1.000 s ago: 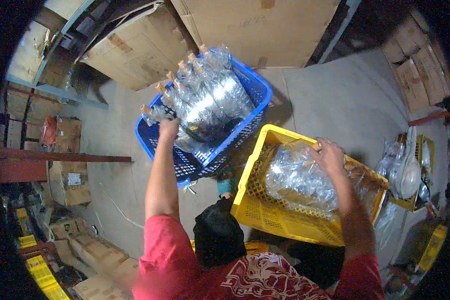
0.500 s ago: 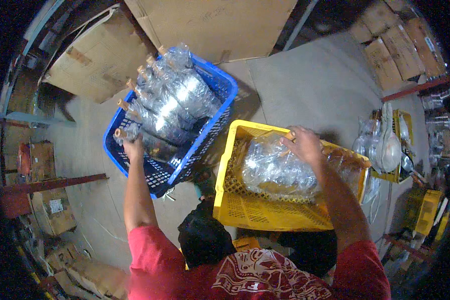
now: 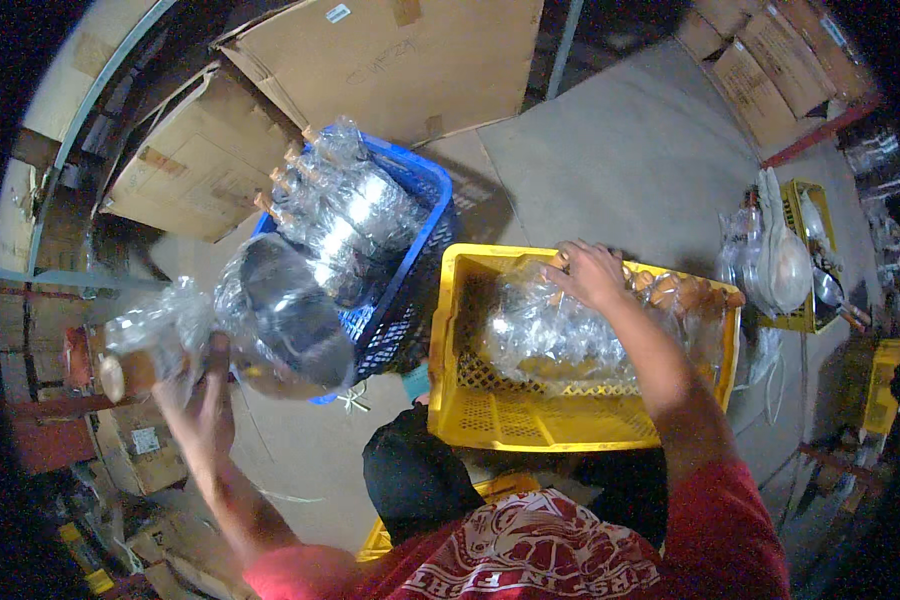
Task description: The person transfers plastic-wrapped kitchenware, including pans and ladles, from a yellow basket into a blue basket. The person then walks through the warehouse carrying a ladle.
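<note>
My left hand (image 3: 202,405) is closed round the handle end of a plastic-wrapped metal pan (image 3: 288,310) with a thick wooden handle. The pan hangs in the air over the near left corner of a blue basket (image 3: 418,260), its round body slightly blurred. Several more wrapped pans (image 3: 355,220) with wooden handles lie side by side in that basket. To the right stands a yellow crate (image 3: 448,335) with wrapped items (image 3: 555,325) in it, wooden ends along its far side. My right hand (image 3: 592,278) curls round one wooden end at the crate's far rim.
Large cardboard sheets (image 3: 390,70) lean behind the blue basket. Cardboard boxes (image 3: 775,80) are stacked at the far right. Another yellow crate (image 3: 798,315) with wrapped utensils stands on the right. On the left are a red metal bar (image 3: 65,408) and a carton (image 3: 140,445).
My left hand has lifted the nearest wrapped pan out of the blue basket and swung it left and toward me. My right hand stays at the yellow crate's far rim. The view has shifted slightly.
</note>
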The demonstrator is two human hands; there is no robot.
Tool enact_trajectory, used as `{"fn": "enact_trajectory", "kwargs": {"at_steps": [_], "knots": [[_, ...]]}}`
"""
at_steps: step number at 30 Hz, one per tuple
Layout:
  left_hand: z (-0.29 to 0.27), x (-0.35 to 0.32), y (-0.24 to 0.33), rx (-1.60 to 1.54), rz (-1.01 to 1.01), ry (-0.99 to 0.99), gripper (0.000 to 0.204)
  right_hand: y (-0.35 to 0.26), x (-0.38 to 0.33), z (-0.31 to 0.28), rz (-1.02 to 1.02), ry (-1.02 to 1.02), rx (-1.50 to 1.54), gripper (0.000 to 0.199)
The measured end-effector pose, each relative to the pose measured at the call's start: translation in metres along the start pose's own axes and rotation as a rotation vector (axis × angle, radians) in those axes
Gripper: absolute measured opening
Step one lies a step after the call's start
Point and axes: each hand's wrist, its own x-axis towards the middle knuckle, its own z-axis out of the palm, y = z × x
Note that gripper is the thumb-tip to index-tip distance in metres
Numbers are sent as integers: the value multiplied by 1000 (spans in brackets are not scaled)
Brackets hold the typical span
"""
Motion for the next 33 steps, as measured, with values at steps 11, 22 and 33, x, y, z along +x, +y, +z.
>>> {"fn": "enact_trajectory", "kwargs": {"at_steps": [11, 22, 33], "knots": [[143, -61, 132, 8, 839, -918, 55, 23, 3, 21, -111, 73, -24, 45], [268, -158, 69, 301, 1224, -869, 41, 3, -1, -6, -3, -4, -3, 55], [300, -137, 50, 332, 933, -1022, 50, 13, 1, -2, -26, -65, 66, 59]]}}
